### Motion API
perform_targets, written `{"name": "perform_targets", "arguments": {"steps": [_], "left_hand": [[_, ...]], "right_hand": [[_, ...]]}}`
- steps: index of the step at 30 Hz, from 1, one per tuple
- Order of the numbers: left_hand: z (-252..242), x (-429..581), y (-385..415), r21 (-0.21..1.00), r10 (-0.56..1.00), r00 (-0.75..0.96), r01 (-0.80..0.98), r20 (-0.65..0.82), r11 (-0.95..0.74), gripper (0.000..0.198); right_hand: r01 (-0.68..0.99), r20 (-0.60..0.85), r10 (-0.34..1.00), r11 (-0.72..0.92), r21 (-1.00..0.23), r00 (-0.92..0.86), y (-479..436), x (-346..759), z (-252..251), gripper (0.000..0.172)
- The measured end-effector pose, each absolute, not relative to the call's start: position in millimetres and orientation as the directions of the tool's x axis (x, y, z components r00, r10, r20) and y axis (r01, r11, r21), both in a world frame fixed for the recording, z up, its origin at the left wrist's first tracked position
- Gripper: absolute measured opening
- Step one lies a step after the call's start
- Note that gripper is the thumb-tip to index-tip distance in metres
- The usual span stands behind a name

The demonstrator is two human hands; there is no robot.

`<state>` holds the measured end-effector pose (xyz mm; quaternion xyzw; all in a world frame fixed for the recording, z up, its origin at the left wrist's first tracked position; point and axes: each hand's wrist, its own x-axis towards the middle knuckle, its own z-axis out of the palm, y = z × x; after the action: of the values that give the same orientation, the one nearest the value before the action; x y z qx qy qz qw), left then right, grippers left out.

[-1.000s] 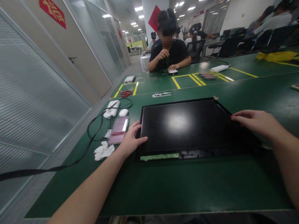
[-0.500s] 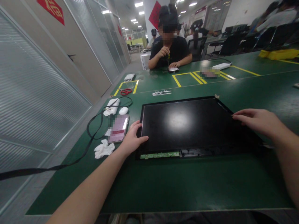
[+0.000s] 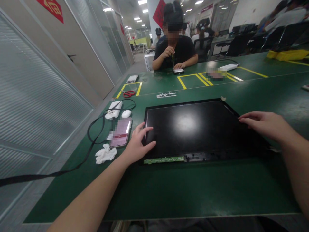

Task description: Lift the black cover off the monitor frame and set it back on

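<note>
A large black display panel [image 3: 198, 129] lies flat on the green table [image 3: 183, 190], with a thin green circuit strip [image 3: 164, 159] along its near edge. My left hand [image 3: 138, 145] rests on the panel's near left corner, fingers spread and flat on the glass. My right hand [image 3: 263, 124] lies flat on the panel's right edge, fingers stretched out toward the left. Neither hand holds anything.
Left of the panel lie a phone [image 3: 121, 131], a crumpled white cloth [image 3: 105, 153], a white mouse [image 3: 126, 113], a white box [image 3: 114, 109] and a black cable [image 3: 94, 135]. Red scissors [image 3: 128, 93] sit farther back. A person [image 3: 175, 48] works across the table.
My left hand has slid slightly onto the panel's surface, fingers now spread on the glass. My right hand stays on the right edge.
</note>
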<state>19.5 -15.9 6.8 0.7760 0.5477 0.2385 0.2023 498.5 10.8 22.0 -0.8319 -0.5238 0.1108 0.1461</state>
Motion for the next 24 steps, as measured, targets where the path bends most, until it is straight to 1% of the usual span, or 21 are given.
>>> {"name": "perform_targets", "arguments": {"steps": [2,4,6,8,10,12,15,19,24], "left_hand": [[12.7,20.6,-20.1,0.505,0.907,0.366,0.754,0.208,-0.420,0.049],[18.9,20.8,-23.8,0.424,0.858,0.450,0.746,0.248,-0.514,0.045],[25.0,19.3,-26.1,0.295,0.810,0.520,0.756,0.269,-0.584,0.040],[30.5,16.1,-26.4,0.162,0.783,0.547,0.780,0.295,-0.605,0.034],[34.2,11.7,-24.4,0.101,0.773,0.547,0.792,0.320,-0.603,0.034],[35.0,7.7,-21.3,0.093,0.759,0.571,0.777,0.312,-0.623,0.036],[31.8,4.3,-17.2,0.116,0.733,0.633,0.732,0.248,-0.671,0.040],[27.8,5.9,-17.6,0.165,0.736,0.661,0.717,0.148,-0.677,0.043],[31.2,9.1,-22.1,0.267,0.766,0.643,0.736,0.014,-0.622,0.043]], "right_hand": [[0.834,-0.027,0.907,-0.399,-0.382,0.421,10.0,498.3,23.3,0.031],[0.811,-0.027,0.905,-0.394,-0.432,0.425,8.4,499.8,25.9,0.031],[0.759,-0.022,0.889,-0.403,-0.512,0.457,6.6,504.3,28.5,0.033],[0.693,-0.009,0.850,-0.436,-0.574,0.527,5.7,511.2,29.6,0.037],[0.661,-0.011,0.812,-0.482,-0.575,0.583,6.4,517.5,28.4,0.039],[0.680,-0.041,0.817,-0.506,-0.531,0.576,8.7,520.5,25.8,0.040],[0.756,-0.105,0.870,-0.472,-0.453,0.481,13.2,518.1,21.7,0.042],[0.840,-0.118,0.900,-0.434,-0.324,0.420,17.1,514.2,18.7,0.046],[0.857,-0.137,0.909,-0.416,-0.304,0.393,19.4,516.9,13.8,0.048]]}}
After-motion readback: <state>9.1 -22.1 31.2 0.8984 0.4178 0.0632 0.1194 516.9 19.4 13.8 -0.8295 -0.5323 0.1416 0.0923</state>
